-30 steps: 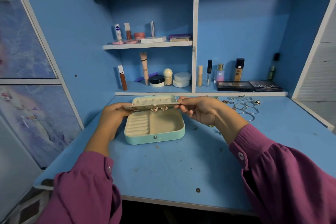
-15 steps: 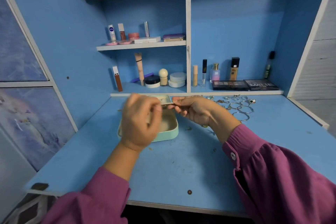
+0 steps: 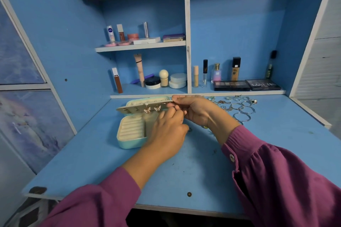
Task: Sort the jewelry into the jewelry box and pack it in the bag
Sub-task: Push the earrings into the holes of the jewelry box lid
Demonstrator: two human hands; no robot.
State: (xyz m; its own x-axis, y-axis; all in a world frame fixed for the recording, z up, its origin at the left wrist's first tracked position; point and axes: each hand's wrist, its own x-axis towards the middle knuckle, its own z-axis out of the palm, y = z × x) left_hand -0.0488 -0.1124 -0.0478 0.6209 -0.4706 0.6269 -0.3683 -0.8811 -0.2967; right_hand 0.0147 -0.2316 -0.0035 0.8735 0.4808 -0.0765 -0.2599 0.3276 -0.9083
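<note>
1. Risk – the flap (image 3: 142, 108) is held up only by a pinch at its right end. If the right hand (image 3: 193, 111) eases off, the flap likely drops and the butterfly studs (image 3: 152, 109) on it could shake loose into the box (image 3: 132, 132).
2. Risk – the left hand (image 3: 166, 131) works close under the flap edge. A slip there could knock a stud or its backing onto the bench (image 3: 92, 153), and small parts would be hard to spot on that speckled surface.
3. Risk – the left forearm lies across the box's right half, so a pull back could drag the open box toward the bench edge.
4. Right hand: fingers curled, thumb and fingertips clamped on the flap's right end, wrist raised above the bench.
5. Left hand: back to camera, fingers bent up toward the flap beside the right hand's fingers. Can't tell whether they hold anything – palm side is hidden.
6. Box sits open on the bench, left of centre. The loose jewelry (image 3: 238, 107), rings and bangles, lies unsorted at the back right, just beyond the right wrist. No bag clearly identifiable.
</note>
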